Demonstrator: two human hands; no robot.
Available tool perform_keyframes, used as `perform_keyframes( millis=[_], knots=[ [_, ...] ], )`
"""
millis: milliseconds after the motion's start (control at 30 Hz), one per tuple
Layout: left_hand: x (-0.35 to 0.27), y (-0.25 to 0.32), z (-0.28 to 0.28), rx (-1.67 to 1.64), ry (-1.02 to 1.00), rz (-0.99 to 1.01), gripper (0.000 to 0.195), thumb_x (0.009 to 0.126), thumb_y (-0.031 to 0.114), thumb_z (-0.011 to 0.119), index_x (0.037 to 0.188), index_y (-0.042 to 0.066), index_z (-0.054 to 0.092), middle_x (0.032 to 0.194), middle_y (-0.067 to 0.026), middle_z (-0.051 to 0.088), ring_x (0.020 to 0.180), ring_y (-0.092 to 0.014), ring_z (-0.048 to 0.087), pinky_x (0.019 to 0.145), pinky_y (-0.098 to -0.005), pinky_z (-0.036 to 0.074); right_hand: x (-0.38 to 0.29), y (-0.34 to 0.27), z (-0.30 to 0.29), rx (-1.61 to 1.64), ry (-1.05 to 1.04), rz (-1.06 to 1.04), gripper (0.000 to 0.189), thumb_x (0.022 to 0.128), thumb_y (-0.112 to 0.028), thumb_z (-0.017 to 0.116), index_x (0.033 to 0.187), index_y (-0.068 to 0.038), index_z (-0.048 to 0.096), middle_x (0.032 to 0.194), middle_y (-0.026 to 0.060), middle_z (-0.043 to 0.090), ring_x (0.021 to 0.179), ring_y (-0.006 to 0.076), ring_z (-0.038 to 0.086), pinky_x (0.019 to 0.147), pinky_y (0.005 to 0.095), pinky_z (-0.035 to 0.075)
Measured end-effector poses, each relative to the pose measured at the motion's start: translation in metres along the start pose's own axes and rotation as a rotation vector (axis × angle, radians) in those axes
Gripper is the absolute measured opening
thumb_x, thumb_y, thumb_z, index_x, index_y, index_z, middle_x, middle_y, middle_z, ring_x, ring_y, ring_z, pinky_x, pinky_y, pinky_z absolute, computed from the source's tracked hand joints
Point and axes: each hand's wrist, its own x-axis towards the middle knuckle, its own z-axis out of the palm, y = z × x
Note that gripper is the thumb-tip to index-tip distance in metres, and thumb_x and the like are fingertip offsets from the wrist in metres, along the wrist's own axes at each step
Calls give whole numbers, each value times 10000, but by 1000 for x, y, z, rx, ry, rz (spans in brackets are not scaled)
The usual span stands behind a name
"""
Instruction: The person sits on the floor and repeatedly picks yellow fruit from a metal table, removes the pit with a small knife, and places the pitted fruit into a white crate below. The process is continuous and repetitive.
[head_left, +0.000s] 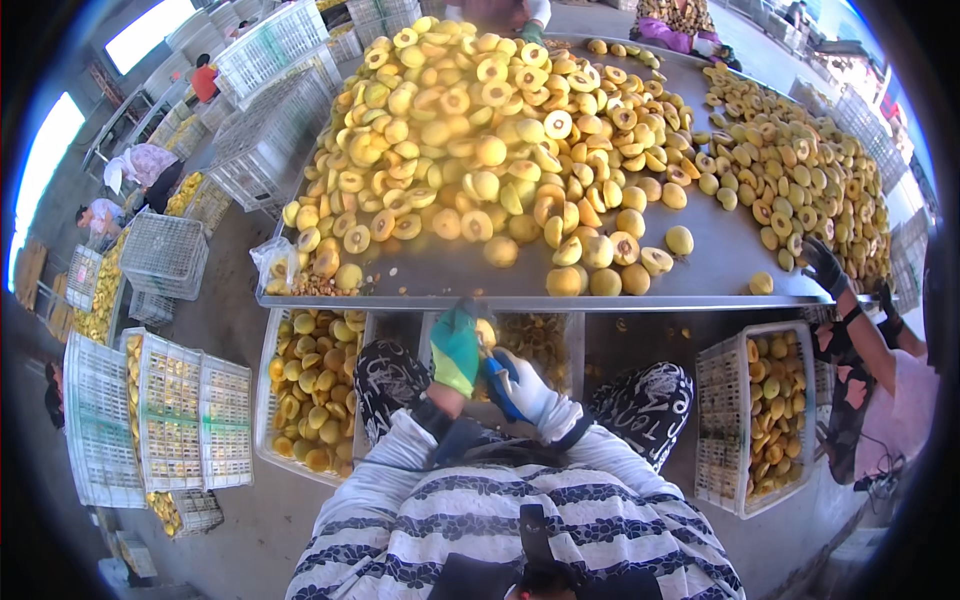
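My left hand (455, 350), in a green and yellow-green glove, holds a halved yellow fruit (486, 332) just in front of the metal table's near edge. Close against it, my right hand (525, 386), in a white and blue glove, is closed on a tool with a blue handle (501, 388); its working end meets the fruit and cannot be made out. Beyond the hands, a large heap of halved yellow stone fruit (491, 150) lies on the metal table (525, 302). Under the hands and the table edge stands a crate (576, 352) with darker fruit pieces.
Fruit-filled plastic crates stand left (262, 420) and right (724, 427) of my knees. A co-worker's gloved hand (825, 266) reaches to a second fruit heap (806, 180) at the right. A plastic bag (276, 262) lies at the table's left corner. Other people work farther off.
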Motion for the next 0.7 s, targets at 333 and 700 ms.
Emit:
perform_keyframes(
  millis=[333, 700],
  knots=[
    [14, -28, -59, 636, -336, 232, 215, 956, 100, 470, 1106, 12, 597, 892, -85, 678, 765, -189, 662, 660, -317, 548, 5, 35, -17, 1250, -711, 429, 469, 1007, -439, 417, 1100, 8, 520, 609, -3, 436, 402, 61, 353, 320, 186, 288],
    [4, 92, -182, 221, 203, 129, 307, 1007, 287, 491, 1013, 22, 645, 857, -47, 671, 773, -157, 646, 684, -274, 528, 23, 81, -70, 727, 234, 395, 425, 921, -529, 555, 963, -106, 576, 642, -10, 490, 474, 117, 449, 408, 254, 358]
  ],
)
